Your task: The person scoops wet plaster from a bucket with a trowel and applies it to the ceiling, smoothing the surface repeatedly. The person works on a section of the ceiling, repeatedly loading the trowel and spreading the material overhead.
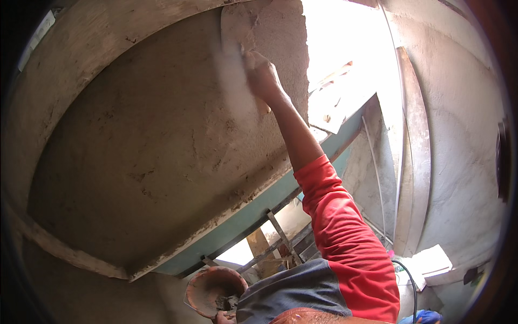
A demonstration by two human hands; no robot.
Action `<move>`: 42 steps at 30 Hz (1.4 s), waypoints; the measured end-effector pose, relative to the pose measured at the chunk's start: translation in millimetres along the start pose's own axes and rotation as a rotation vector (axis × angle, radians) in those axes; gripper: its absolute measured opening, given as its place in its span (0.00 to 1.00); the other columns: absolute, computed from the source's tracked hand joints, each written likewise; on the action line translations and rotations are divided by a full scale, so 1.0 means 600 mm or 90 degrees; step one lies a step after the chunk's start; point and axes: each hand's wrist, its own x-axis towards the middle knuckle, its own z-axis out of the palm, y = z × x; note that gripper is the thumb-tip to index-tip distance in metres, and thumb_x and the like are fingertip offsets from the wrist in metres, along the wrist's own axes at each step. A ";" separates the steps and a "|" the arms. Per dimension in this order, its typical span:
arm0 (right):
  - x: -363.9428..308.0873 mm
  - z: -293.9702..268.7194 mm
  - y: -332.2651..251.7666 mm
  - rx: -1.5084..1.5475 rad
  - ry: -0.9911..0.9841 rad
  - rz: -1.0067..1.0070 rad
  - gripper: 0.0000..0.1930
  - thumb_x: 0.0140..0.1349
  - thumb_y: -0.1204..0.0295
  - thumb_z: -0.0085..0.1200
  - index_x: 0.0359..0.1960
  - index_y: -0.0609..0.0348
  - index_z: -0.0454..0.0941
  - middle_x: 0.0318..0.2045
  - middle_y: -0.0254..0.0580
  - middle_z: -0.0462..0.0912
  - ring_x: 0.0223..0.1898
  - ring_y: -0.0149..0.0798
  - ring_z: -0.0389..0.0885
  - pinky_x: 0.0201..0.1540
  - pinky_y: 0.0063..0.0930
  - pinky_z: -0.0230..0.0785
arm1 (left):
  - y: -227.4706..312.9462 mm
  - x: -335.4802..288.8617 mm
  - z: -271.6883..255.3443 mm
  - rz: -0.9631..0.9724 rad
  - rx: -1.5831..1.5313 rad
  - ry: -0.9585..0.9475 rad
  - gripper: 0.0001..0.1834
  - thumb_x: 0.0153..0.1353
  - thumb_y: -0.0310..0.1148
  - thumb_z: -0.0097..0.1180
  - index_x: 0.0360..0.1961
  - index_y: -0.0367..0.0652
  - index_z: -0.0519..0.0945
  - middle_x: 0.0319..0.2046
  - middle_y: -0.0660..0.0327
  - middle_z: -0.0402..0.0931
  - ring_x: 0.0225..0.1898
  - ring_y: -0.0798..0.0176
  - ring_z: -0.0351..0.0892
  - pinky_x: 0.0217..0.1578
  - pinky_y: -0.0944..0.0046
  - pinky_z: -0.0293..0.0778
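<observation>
My right hand (262, 78), at the end of a raised arm, is closed on a plastering float (233, 81) held against the wall. The float is pale and smeared by motion, so its exact outline is hard to see. Grey-brown plaster (129, 129) covers the wall panel around it, with rough patches low down. At the bottom of the view, my left hand (224, 318) grips the rim of an orange-brown bucket (198, 289). A dark grey lump of mortar (226, 303) lies inside the bucket, near my fingers. Most of the left hand is cut off by the frame.
A bright opening (345, 43) lies right of the plastered panel. Under the panel runs a ledge (216, 213), with a blue-green band and dark metal bars (280, 235) below. Long boards (415, 156) lean against the right wall. A dark cable (407, 275) hangs at lower right.
</observation>
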 end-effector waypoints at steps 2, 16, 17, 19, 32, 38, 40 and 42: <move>-0.011 -0.013 -0.015 0.011 -0.040 -0.009 0.23 0.80 0.52 0.40 0.46 0.61 0.79 0.44 0.59 0.84 0.50 0.58 0.83 0.54 0.49 0.73 | 0.001 0.007 -0.003 0.002 0.003 -0.001 0.13 0.57 0.38 0.65 0.41 0.45 0.84 0.34 0.53 0.86 0.36 0.54 0.85 0.39 0.54 0.78; 0.038 -0.120 0.092 -0.373 0.062 -0.148 0.16 0.78 0.60 0.44 0.44 0.61 0.77 0.35 0.59 0.86 0.38 0.55 0.88 0.42 0.51 0.79 | 0.013 0.032 -0.002 0.025 0.001 -0.001 0.13 0.57 0.39 0.65 0.41 0.44 0.84 0.35 0.52 0.86 0.37 0.53 0.85 0.40 0.53 0.78; 0.047 -0.123 0.093 -0.366 0.057 -0.138 0.16 0.78 0.59 0.44 0.44 0.60 0.77 0.35 0.59 0.86 0.39 0.57 0.88 0.43 0.52 0.78 | 0.013 0.031 -0.001 0.024 0.002 -0.004 0.13 0.57 0.39 0.65 0.41 0.44 0.84 0.35 0.52 0.86 0.38 0.53 0.85 0.40 0.53 0.78; 0.064 -0.129 0.093 -0.350 0.050 -0.146 0.18 0.78 0.58 0.43 0.44 0.60 0.77 0.35 0.60 0.86 0.40 0.61 0.87 0.44 0.54 0.77 | 0.015 0.027 0.002 0.021 0.007 -0.006 0.14 0.57 0.39 0.65 0.41 0.44 0.84 0.35 0.52 0.86 0.38 0.53 0.85 0.40 0.53 0.78; 0.103 -0.118 0.124 -0.156 0.061 -0.058 0.24 0.78 0.54 0.38 0.58 0.58 0.79 0.39 0.54 0.87 0.44 0.48 0.86 0.49 0.45 0.78 | 0.015 0.009 0.011 0.011 0.018 -0.004 0.14 0.57 0.40 0.66 0.41 0.44 0.84 0.36 0.51 0.86 0.39 0.52 0.85 0.41 0.53 0.77; 0.153 -0.143 0.127 -0.065 -0.128 0.223 0.24 0.77 0.53 0.40 0.61 0.57 0.77 0.31 0.41 0.83 0.28 0.33 0.83 0.31 0.33 0.80 | 0.002 -0.009 0.019 0.014 -0.004 0.019 0.15 0.57 0.41 0.66 0.41 0.43 0.84 0.37 0.50 0.86 0.40 0.51 0.85 0.42 0.52 0.77; 0.174 -0.153 0.105 -0.057 -0.324 0.268 0.24 0.77 0.53 0.41 0.61 0.58 0.77 0.30 0.40 0.82 0.27 0.34 0.81 0.31 0.34 0.79 | 0.001 -0.010 0.020 0.020 0.027 0.019 0.14 0.58 0.40 0.64 0.40 0.42 0.84 0.36 0.48 0.85 0.39 0.51 0.85 0.41 0.52 0.77; 0.113 -0.118 0.100 0.130 -0.170 0.188 0.24 0.77 0.53 0.42 0.60 0.59 0.77 0.30 0.39 0.81 0.27 0.35 0.81 0.32 0.34 0.78 | 0.000 -0.009 0.018 0.027 0.060 0.022 0.14 0.59 0.40 0.62 0.39 0.41 0.84 0.34 0.47 0.84 0.38 0.50 0.84 0.40 0.52 0.76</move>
